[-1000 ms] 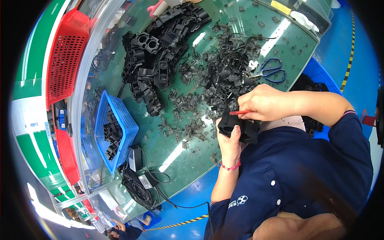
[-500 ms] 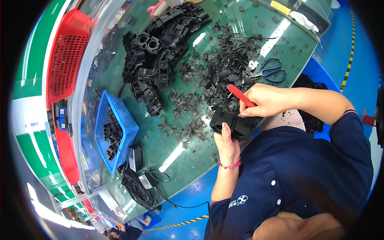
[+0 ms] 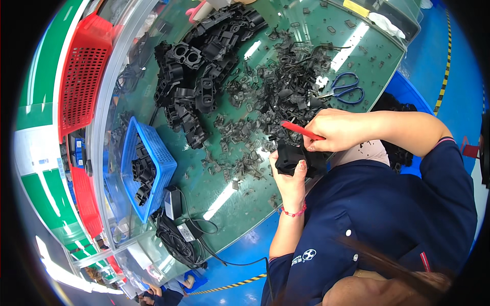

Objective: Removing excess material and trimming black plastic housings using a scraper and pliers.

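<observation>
My left hand, a pink beaded bracelet at its wrist, grips a black molded plastic part close to my body at the table edge. The part is hollow, and one squarish open end shows between thumb and fingers. My right hand is closed around a slim red-handled tool. Its red end points to the left; the working end is hidden by the hand, beside the part. Just beyond my hands lies a heap of black plastic scraps.
Black molded parts are piled toward the far left. Blue-handled scissors lie right of the scraps. A blue basket with black parts stands at left, near a black power adapter with cables. A blue bin stands beyond the right table edge.
The black part has turned in my left hand, so its open end shows more. The red tool has tipped lower, with its red end further left. My left fingers have shifted around the part.
</observation>
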